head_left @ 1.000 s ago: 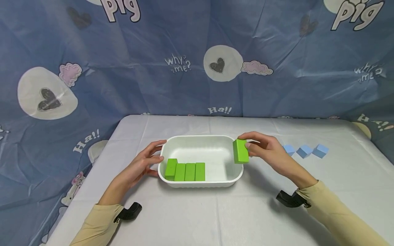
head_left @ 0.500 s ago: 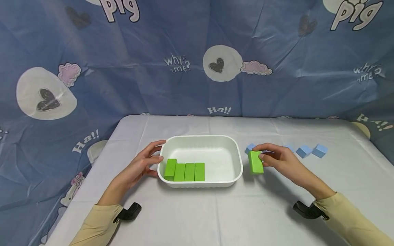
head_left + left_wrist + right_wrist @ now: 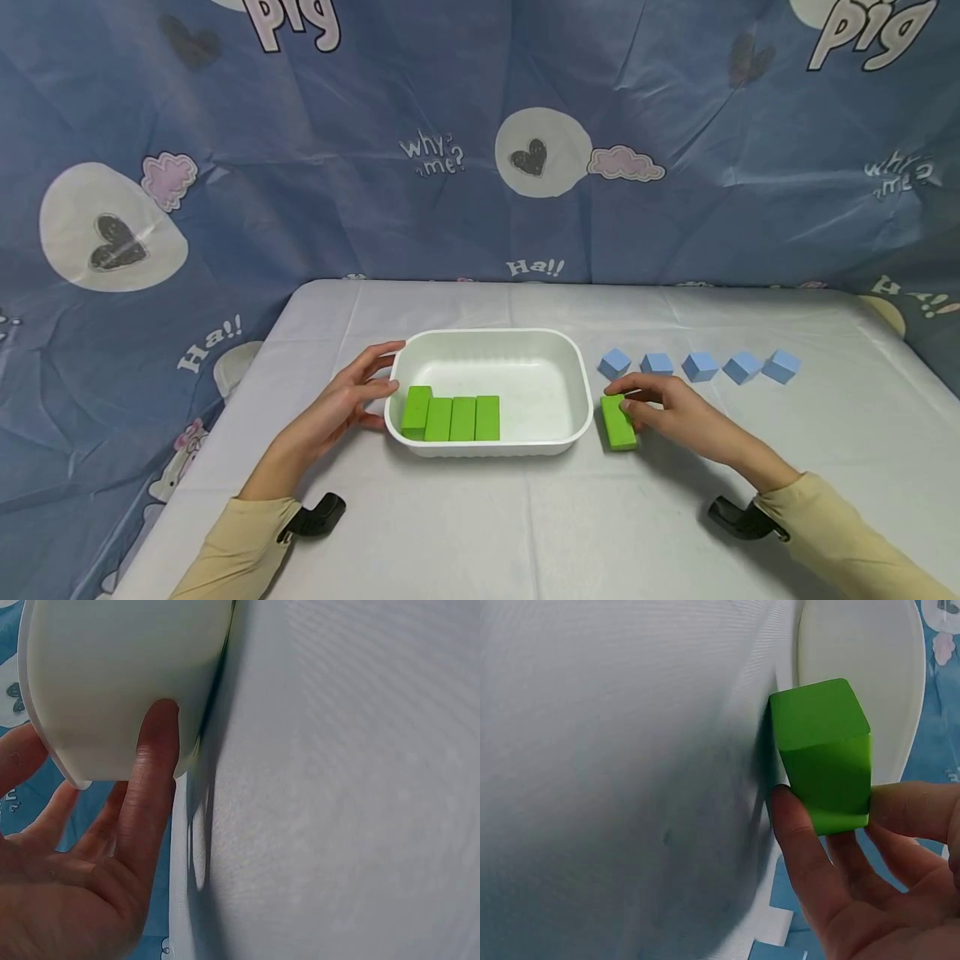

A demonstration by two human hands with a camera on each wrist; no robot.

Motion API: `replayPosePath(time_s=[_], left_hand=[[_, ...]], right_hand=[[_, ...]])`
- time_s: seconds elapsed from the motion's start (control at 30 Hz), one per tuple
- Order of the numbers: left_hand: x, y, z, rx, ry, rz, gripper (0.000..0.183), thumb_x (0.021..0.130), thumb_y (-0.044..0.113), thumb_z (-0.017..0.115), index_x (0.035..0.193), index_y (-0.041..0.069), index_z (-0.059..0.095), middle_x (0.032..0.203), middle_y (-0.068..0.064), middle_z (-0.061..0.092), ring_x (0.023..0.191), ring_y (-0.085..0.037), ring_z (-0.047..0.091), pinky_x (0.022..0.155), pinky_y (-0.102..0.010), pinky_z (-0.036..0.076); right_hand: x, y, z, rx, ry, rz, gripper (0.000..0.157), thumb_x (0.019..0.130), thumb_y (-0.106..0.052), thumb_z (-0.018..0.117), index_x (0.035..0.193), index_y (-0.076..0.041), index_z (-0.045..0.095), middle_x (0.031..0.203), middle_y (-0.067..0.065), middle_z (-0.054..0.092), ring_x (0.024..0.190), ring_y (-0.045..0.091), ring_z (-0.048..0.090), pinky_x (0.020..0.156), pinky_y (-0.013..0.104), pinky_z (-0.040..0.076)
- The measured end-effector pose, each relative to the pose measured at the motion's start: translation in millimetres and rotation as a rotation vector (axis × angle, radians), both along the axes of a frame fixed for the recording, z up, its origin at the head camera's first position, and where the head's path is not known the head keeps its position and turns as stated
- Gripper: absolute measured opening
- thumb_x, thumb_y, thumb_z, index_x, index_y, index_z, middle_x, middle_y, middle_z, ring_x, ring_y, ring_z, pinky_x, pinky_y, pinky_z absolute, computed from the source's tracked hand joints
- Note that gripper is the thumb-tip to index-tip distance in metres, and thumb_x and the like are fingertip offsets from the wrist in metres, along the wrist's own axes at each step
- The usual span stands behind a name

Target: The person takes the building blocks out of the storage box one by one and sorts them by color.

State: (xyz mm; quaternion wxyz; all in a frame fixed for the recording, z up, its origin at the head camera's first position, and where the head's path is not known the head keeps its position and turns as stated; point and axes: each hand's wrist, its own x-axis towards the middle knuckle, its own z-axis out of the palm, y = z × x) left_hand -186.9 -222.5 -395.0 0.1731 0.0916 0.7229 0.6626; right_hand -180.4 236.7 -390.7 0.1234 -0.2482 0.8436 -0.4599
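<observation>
My left hand (image 3: 347, 387) rests at the left end of a white plastic tray (image 3: 540, 450). Its fingers are spread and fairly straight; in the left wrist view one fingertip touches the tray's outer wall (image 3: 97, 690). Just right of the tray, my right hand (image 3: 671, 417) pinches a green rectangular block (image 3: 618, 423) between thumb and fingers. That block lies lengthwise toward me, right at the tabletop, with its end face (image 3: 821, 712) turned to the right wrist camera. Inside the tray several similar green blocks (image 3: 462, 419) form a row at the near left; the leftmost stands higher than the others.
Several light blue cubes (image 3: 701, 367) stand in a row behind and to the right of my right hand. A white cloth (image 3: 450, 525) covers the table, and a blue printed curtain (image 3: 465, 225) hangs along its back and left sides.
My right hand has carried the green block from over the tray's right end out to the right and down to the tabletop. The left hand and tray have stayed put.
</observation>
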Motion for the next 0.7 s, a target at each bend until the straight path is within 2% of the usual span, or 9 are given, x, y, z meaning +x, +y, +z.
replayPosePath(time_s=[0.23,0.37,0.5,0.7], left_hand=[[-0.3,0.0,-0.3,0.011,-0.001,-0.005,0.059,0.099,0.017,0.058,0.152,0.023,0.033,0.15,-0.013,0.033,0.109,-0.027,0.06,0.073,-0.044,0.057],[-0.8,-0.1,-0.6,0.011,-0.003,-0.001,0.059,0.098,0.017,0.058,0.152,0.024,0.033,0.15,-0.012,0.033,0.11,-0.027,0.06,0.073,-0.045,0.057],[-0.2,0.7,-0.5,0.015,-0.01,0.006,0.059,0.098,0.017,0.059,0.151,0.025,0.035,0.15,-0.01,0.034,0.112,-0.028,0.059,0.073,-0.045,0.057],[0.1,0.9,-0.3,0.018,-0.004,0.005,0.059,0.098,0.017,0.058,0.151,0.025,0.034,0.15,-0.011,0.035,0.112,-0.028,0.058,0.074,-0.047,0.057]], right_hand=[[1.1,-0.4,-1.9,0.041,0.031,-0.011,0.026,0.101,-0.005,0.053,0.126,0.0,0.06,0.092,0.009,0.059,0.075,0.026,0.056,0.063,0.033,0.048],[1.5,0.4,-1.3,0.049,0.03,-0.025,0.026,0.101,-0.004,0.054,0.126,-0.001,0.06,0.105,0.01,0.062,0.08,0.024,0.057,0.064,0.033,0.05],[2.2,2.2,0.5,0.049,0.036,-0.036,0.027,0.099,-0.004,0.056,0.125,-0.002,0.062,0.118,0.011,0.063,0.093,0.025,0.059,0.069,0.033,0.053],[1.2,5.1,8.4,0.0,0.062,-0.054,0.027,0.099,-0.005,0.057,0.125,-0.001,0.061,0.122,0.016,0.063,0.096,0.027,0.064,0.078,0.034,0.055]])
